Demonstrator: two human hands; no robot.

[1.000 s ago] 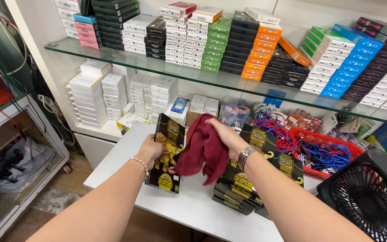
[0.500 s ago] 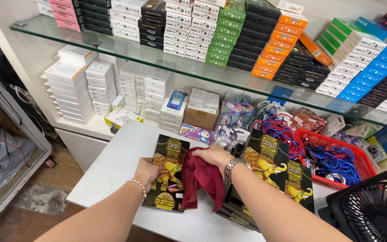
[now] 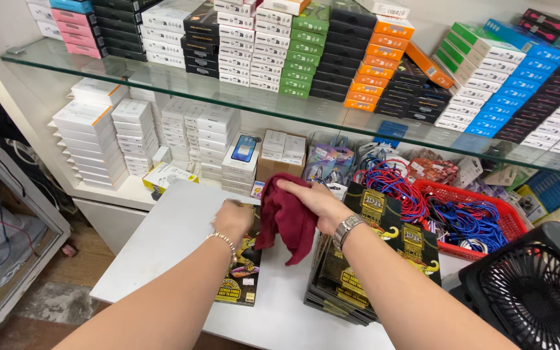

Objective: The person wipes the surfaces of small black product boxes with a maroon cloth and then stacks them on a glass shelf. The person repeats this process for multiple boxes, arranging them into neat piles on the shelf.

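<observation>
At frame centre, a dark red cloth (image 3: pixel 288 217) hangs from the right hand (image 3: pixel 315 202), its long axis running top to bottom, fingers pinching its upper edge. The left hand (image 3: pixel 233 219), knuckles up, presses on a flat black-and-yellow package (image 3: pixel 241 275) lying lengthwise toward the camera on the white table (image 3: pixel 163 240). A stack of similar packages (image 3: pixel 371 259) sits right of centre; coloured boxes (image 3: pixel 306 52) line the glass shelf (image 3: pixel 163 81) across the top.
</observation>
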